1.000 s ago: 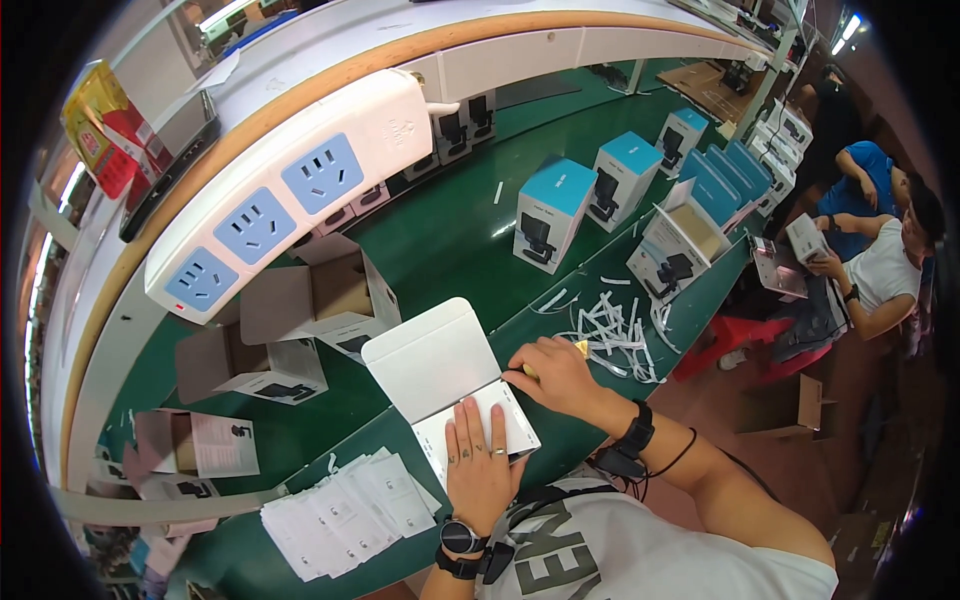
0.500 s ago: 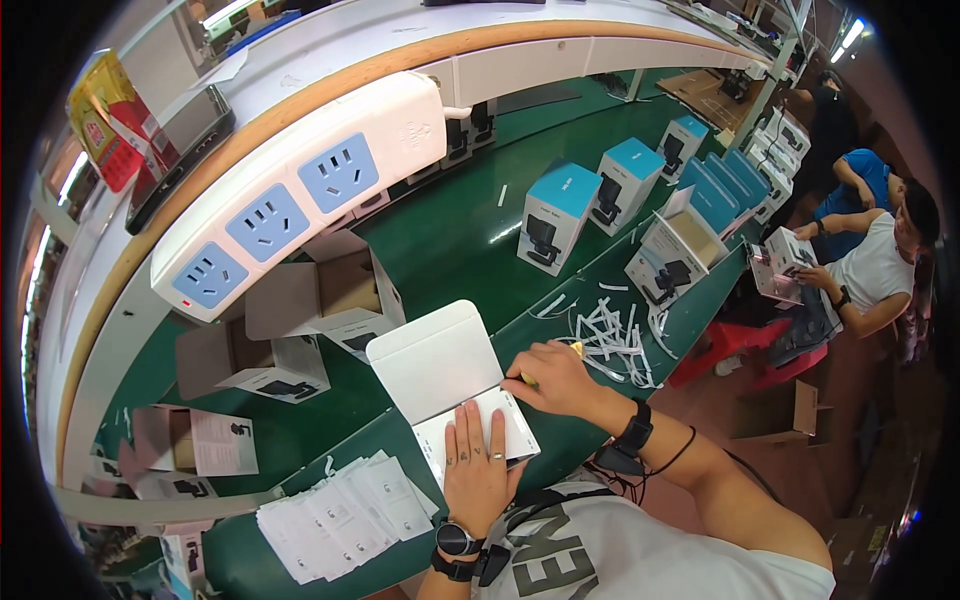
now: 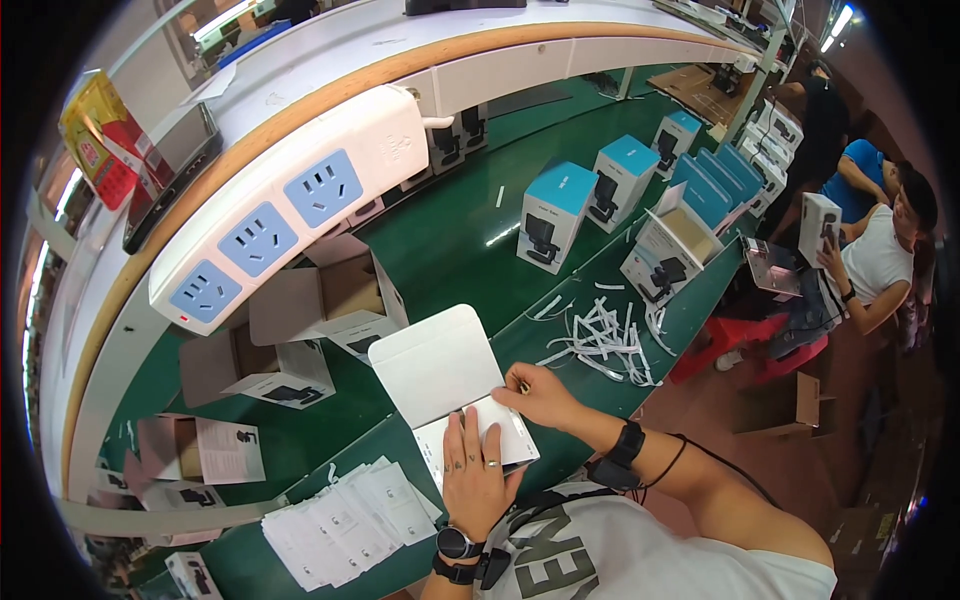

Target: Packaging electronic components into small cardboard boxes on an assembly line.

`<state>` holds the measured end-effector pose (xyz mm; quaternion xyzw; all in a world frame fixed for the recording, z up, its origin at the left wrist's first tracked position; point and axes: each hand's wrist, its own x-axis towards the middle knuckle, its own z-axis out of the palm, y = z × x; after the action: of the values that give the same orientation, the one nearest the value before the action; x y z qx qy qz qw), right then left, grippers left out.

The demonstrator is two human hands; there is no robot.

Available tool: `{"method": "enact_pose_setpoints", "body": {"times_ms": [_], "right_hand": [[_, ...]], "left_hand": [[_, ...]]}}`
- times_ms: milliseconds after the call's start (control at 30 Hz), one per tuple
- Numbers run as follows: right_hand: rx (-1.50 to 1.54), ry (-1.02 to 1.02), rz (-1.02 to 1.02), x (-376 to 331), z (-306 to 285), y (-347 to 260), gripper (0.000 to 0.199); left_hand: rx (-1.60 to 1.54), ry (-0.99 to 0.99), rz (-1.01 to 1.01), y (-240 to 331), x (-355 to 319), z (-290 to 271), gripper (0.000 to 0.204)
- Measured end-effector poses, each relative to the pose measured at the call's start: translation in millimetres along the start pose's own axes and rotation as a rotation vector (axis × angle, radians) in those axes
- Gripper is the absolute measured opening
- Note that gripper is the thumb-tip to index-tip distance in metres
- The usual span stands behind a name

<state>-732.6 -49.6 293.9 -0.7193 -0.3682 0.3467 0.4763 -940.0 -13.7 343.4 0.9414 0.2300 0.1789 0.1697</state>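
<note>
White flat box (image 3: 455, 385), lid flap raised, lies at the near edge of the green tabletop (image 3: 450, 240); left hand (image 3: 475, 470) lies flat on its lower panel with fingers spread, right hand (image 3: 540, 392) rests at its right edge, grip pinched on the box rim or a small piece there, cannot tell which. Just left lies a fanned pile of white printed leaflets (image 3: 340, 520); just right a heap of white paper strips (image 3: 605, 335). Farther back stand open brown cartons (image 3: 320, 300), blue-topped boxes (image 3: 555, 215) bearing dark product pictures, and a white power strip (image 3: 290, 205) with blue sockets.
</note>
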Motion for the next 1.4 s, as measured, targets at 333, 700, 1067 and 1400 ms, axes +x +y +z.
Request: {"method": "enact_pose_setpoints", "body": {"times_ms": [333, 700, 1067, 1400], "right_hand": [[0.502, -0.104, 0.355, -18, -21, -2, 0.016], [-0.164, -0.351, 0.138, -74, -81, 82, 0.026], [-0.48, 0.031, -0.638, -20, 29, -70, 0.019], [-0.544, -0.032, -0.885, 3, 71, -63, 0.013]], "left_hand": [[0.019, 0.047, -0.033, 2, -8, 8, 0.073], [0.056, -0.062, 0.092, 3, -22, -2, 0.068], [-0.009, 0.036, 0.08, -2, -29, 9, 0.053], [-0.057, 0.126, 0.112, -16, -40, 15, 0.043]]}}
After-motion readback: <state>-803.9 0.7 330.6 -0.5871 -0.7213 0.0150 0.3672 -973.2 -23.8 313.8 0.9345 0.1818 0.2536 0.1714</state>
